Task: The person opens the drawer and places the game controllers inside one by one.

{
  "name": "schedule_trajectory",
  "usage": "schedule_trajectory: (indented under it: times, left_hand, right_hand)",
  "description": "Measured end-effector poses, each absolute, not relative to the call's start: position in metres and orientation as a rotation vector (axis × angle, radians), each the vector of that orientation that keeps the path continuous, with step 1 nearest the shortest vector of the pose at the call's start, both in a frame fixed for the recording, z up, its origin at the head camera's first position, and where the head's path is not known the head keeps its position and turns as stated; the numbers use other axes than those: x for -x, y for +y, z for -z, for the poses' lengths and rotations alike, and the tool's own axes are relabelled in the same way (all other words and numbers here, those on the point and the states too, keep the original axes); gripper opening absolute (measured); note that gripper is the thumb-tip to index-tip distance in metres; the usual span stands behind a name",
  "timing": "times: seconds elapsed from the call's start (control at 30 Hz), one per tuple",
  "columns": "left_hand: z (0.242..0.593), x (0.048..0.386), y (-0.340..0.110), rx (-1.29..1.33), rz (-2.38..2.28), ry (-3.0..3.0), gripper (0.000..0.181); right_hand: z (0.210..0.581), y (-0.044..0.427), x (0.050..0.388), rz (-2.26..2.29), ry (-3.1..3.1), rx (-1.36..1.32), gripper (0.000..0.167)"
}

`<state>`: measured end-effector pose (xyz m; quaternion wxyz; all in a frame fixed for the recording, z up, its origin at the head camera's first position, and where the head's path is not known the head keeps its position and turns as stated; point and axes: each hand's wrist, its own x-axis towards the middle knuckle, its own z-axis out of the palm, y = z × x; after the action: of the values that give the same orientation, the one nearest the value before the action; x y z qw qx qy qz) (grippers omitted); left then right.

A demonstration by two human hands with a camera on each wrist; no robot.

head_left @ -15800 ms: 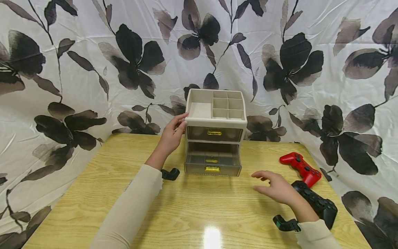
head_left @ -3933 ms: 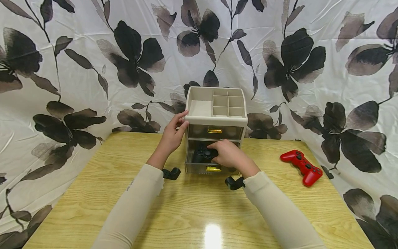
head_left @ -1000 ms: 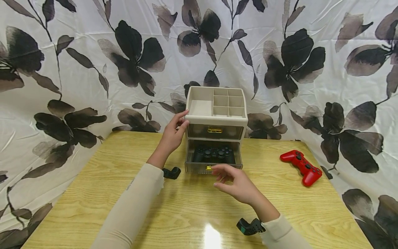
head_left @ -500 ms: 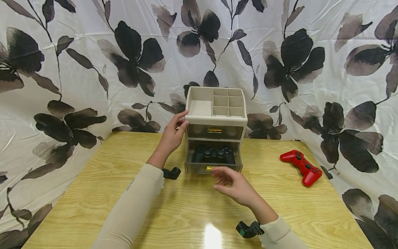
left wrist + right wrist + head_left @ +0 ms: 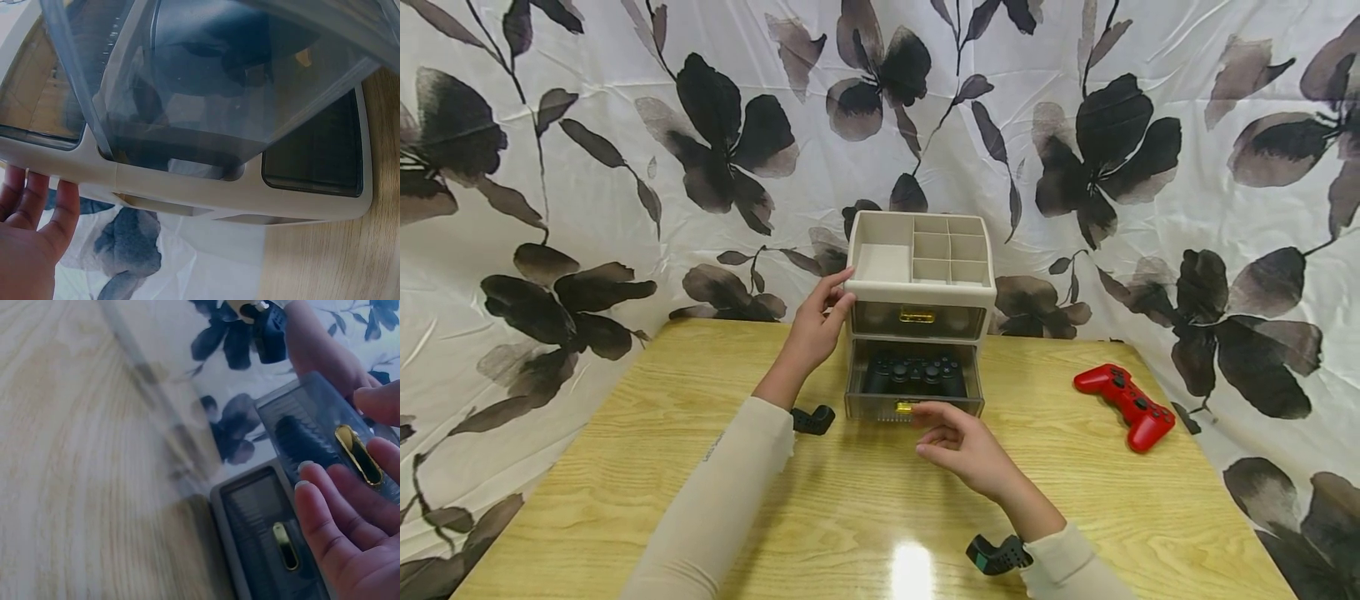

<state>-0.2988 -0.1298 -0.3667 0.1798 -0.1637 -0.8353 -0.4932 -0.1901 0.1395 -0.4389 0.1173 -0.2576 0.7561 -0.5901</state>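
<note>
A cream desktop organizer (image 5: 921,291) stands at the back of the table, its middle smoky drawer (image 5: 872,406) pulled out. Inside that drawer lies a black game controller (image 5: 916,375). My left hand (image 5: 812,333) rests its fingers against the organizer's upper left side; the left wrist view shows the fingertips (image 5: 67,190) at the frame's edge. In front of the drawer's gold handle (image 5: 905,407) is my right hand (image 5: 962,446), fingers loosely bent and holding nothing. Whether its index finger touches the handle I cannot tell.
A red game controller (image 5: 1126,407) lies on the wooden table (image 5: 820,533) at the right. The organizer's top drawer (image 5: 880,319) is closed, and so is the bottom drawer (image 5: 256,519), seen in the right wrist view. Floral cloth (image 5: 985,50) hangs behind.
Earlier the black controller lay beside the red one; my right hand set it in the drawer and withdrew to the front. Over the last second both hands have stayed nearly still.
</note>
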Motion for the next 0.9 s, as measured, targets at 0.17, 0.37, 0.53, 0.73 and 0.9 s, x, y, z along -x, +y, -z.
schedule_trajectory:
  times: [0.17,0.37,0.53,0.73,0.9]
  left_hand:
    - [0.3664,0.2989,-0.1301,0.458,1.397,-2.363,0.044]
    - [0.3666,0.2988,-0.1304,0.46,1.387,-2.367,0.045]
    - [0.3662,0.2983,-0.1304,0.48,1.375,-2.339,0.044]
    - [0.3667,0.2977,-0.1306,0.483,1.39,-2.34,0.043]
    - [0.3671,0.2986,-0.13,0.485,1.379,-2.338,0.043]
  right_hand:
    - [0.4436,0.1382,0.1919,1.803,2.117,0.733,0.056]
    - [0.446,0.1378,0.1926,1.839,2.067,0.746,0.058]
    - [0.4448,0.1374,0.1931,1.84,2.07,0.768,0.059]
    - [0.4424,0.1374,0.1961,1.851,2.081,0.794,0.058]
    - [0.439,0.137,0.1978,1.854,2.078,0.764,0.059]
